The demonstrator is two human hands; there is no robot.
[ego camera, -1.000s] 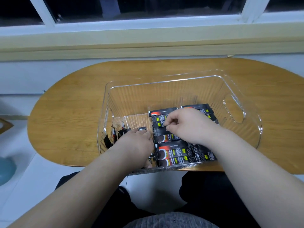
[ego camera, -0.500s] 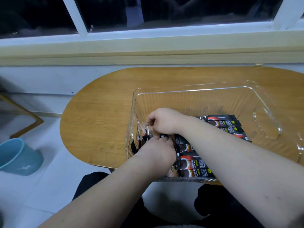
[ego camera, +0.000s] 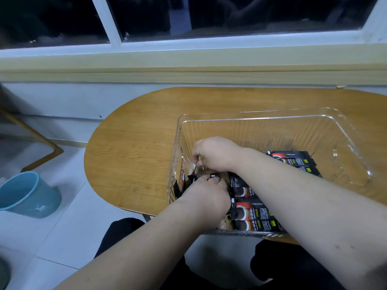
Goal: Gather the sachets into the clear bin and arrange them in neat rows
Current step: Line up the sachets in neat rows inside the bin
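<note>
Head cam, quick progress check from my end. Every sachet I can spot is inside the clear bin (ego camera: 272,119), which sits on the wooden table (ego camera: 136,155) right of centre in the frame. The arms hide part of the tabletop, so I can't swear nothing is out there, but gathering looks pretty much done to me.

Arranging is maybe halfway, I'd guess. One row of flat sachets (ego camera: 254,216) runs from the bin's near wall at the bottom of the frame up toward the right, laid side by side and face up. It looks tidy, though the right forearm covers the middle of it. The loose sachets (ego camera: 178,188) at the left end of the bin are a jumble, some standing on edge and tilted against the left wall.

The left hand (ego camera: 207,197) is low centre with its fingers curled down over the tops of that bunch, gripping them as far as I can tell. The right hand (ego camera: 215,153) is just above it in the frame, thumb and fingertips pinching the edge of a sachet from the same bunch. What's under the palm is hidden.

What's left, I reckon, is laying that bunch flat as a second row beside the first. A blue bucket (ego camera: 27,195) sits on the floor at lower left, not involved.
</note>
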